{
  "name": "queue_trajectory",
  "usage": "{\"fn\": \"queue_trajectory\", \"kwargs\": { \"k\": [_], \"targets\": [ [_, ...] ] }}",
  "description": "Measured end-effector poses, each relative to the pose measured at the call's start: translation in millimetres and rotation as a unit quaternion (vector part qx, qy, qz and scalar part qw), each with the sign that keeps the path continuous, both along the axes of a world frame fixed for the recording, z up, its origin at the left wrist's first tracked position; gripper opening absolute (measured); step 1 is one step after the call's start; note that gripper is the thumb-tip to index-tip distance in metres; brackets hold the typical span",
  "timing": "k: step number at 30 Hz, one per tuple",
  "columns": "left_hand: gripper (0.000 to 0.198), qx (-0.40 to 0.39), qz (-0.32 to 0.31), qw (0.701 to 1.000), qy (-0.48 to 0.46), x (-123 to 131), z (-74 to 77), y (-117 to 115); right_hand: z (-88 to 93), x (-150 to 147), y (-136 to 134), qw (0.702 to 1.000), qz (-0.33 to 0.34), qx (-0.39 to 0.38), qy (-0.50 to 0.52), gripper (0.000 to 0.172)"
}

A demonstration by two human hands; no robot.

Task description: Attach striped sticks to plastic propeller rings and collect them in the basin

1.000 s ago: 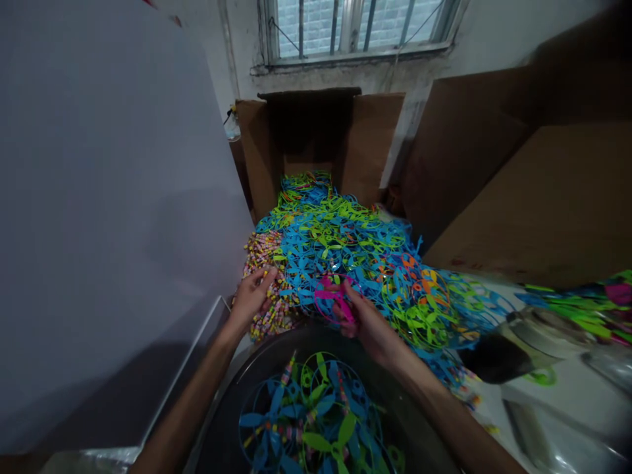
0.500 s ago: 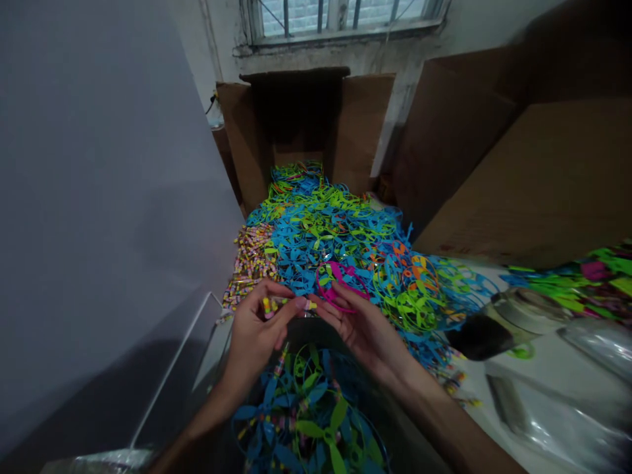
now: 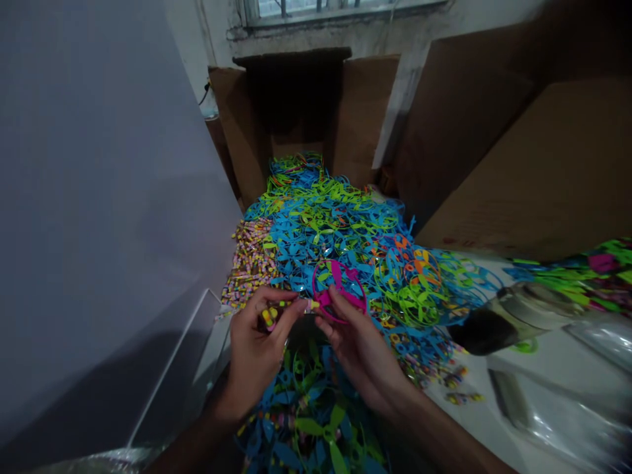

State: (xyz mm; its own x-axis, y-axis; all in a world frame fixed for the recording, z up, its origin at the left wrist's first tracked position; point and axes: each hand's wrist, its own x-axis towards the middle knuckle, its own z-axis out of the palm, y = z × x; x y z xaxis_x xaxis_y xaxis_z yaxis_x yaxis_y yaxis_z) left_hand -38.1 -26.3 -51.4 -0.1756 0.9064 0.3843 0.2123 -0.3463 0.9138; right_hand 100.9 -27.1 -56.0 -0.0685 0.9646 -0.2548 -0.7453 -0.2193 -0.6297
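Magenta propeller ring (image 3: 340, 294) gripped by right hand (image 3: 359, 359) fingers; left hand (image 3: 257, 349) fingers pinching striped stick (image 3: 286, 304) just beside ring.

On your left stands a tall pale grey panel (image 3: 99, 197); on your right lean large brown cardboard sheets (image 3: 523, 164), and ahead rises a stained white wall (image 3: 320, 29).

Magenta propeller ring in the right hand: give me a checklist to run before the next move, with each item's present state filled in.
1. Left hand grips the striped stick: ok.
2. Right hand holds the magenta propeller ring: ok.
3. Stick tip seated in the ring's hub: cannot tell, fingers hide the join.
4. Ring free of the blue-and-green propeller heap: cannot tell, they overlap in view.
5. Propeller toys below the hands: ok, in view.
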Motion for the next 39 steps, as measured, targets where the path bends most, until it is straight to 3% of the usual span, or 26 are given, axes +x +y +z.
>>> {"fn": "queue_trajectory", "kwargs": {
  "k": [6, 11, 15, 19, 23, 30, 33, 39],
  "targets": [
    [0.006, 0.055, 0.043, 0.996, 0.053, 1.4, -3.8, -2.8, -0.2, -2.8, -6.6, 0.998, 0.040, 0.032, -0.035, 0.026],
    [0.013, 0.252, 0.056, 0.956, 0.137, 0.6, -14.1, -4.7, 1.1, -8.1, -14.2, 1.000, 0.023, 0.018, -0.008, 0.028],
    [0.021, 0.322, 0.041, 0.924, 0.201, -0.4, -19.3, -4.2, 0.9, -8.8, -15.6, 0.999, 0.037, 0.003, 0.019, 0.028],
    [0.020, 0.329, 0.024, 0.919, 0.217, 1.7, -18.6, 0.0, -2.8, -5.4, -12.7, 0.999, 0.045, -0.008, 0.029, 0.029],
    [0.014, 0.285, 0.001, 0.939, 0.192, 3.8, -15.6, 3.4, -1.2, -2.2, -11.6, 0.999, 0.034, -0.015, 0.024, 0.030],
    [0.026, 0.305, 0.047, 0.940, 0.145, -2.3, -17.1, -5.1, 10.7, -4.0, -16.4, 0.997, -0.037, 0.035, -0.058, 0.032],
    [0.025, 0.313, 0.040, 0.939, 0.141, -4.7, -18.0, -4.5, 8.3, -2.5, -15.6, 0.998, -0.023, 0.034, -0.044, 0.028],
    [0.013, 0.249, 0.035, 0.963, 0.097, -5.7, -13.4, -0.9, 5.5, 2.0, -11.9, 0.998, 0.000, 0.044, -0.033, 0.021]
  ]
}}
